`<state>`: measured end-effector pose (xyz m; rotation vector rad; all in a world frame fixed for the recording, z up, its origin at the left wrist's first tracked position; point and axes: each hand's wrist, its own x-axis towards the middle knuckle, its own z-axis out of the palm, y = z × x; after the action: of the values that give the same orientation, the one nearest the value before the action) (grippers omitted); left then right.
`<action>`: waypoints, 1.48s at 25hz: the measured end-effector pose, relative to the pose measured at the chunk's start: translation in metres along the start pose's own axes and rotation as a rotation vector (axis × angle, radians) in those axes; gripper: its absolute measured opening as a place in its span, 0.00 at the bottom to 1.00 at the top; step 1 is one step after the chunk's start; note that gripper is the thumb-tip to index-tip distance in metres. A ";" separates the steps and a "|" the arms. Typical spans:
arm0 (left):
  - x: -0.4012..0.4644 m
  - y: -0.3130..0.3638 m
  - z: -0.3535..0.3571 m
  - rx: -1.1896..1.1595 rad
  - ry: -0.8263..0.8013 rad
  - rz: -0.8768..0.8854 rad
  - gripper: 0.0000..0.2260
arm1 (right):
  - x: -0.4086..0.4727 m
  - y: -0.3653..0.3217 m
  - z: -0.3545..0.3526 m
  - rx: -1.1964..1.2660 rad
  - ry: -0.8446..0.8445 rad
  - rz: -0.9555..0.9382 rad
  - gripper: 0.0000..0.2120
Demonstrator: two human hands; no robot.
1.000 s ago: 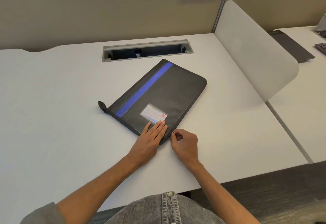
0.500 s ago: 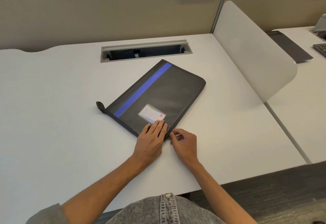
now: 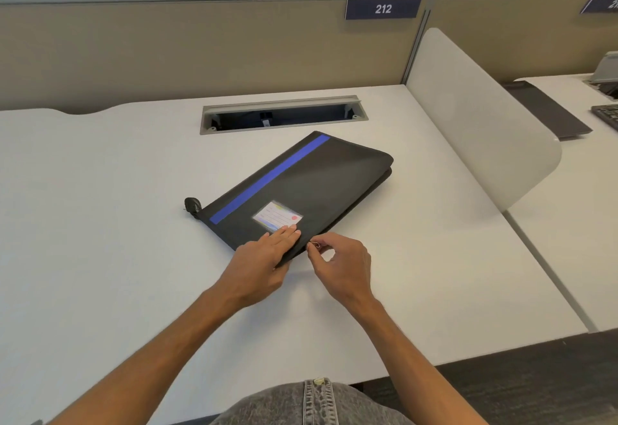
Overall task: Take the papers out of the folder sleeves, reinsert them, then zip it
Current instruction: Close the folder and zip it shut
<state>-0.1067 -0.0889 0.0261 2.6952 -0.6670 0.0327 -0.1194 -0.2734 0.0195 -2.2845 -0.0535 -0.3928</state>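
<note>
A black zip folder (image 3: 321, 183) with a blue stripe and a small label window lies closed and askew on the white desk (image 3: 100, 224). My left hand (image 3: 261, 260) presses flat on the folder's near corner, fingers straight, tips just below the label. My right hand (image 3: 341, 264) pinches the small metal zipper pull (image 3: 315, 244) at the folder's near right edge. The folder's far right edge gapes slightly. No papers are visible.
A recessed cable tray (image 3: 284, 113) is sunk in the desk behind the folder. A curved white divider (image 3: 481, 116) stands at the right, with a neighbouring desk, a dark pad (image 3: 548, 110) and a keyboard (image 3: 607, 116) beyond it. A beige partition runs along the back.
My right hand has lifted a little off the desk while still pinching the zipper pull. My left hand stays pressed on the folder. The camera has tilted up slightly.
</note>
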 end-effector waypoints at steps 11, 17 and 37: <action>-0.011 -0.018 -0.015 -0.112 0.010 -0.016 0.24 | 0.009 -0.015 0.020 -0.035 0.072 -0.006 0.02; -0.017 -0.023 -0.001 -0.058 -0.017 -0.003 0.25 | 0.011 -0.001 0.018 -0.024 0.057 0.177 0.02; -0.039 -0.031 0.037 0.142 0.075 0.147 0.34 | 0.007 0.027 0.031 -0.102 0.010 0.388 0.04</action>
<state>-0.1292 -0.0586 -0.0229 2.7576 -0.8683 0.2251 -0.1005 -0.2692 -0.0172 -2.3237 0.4166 -0.2064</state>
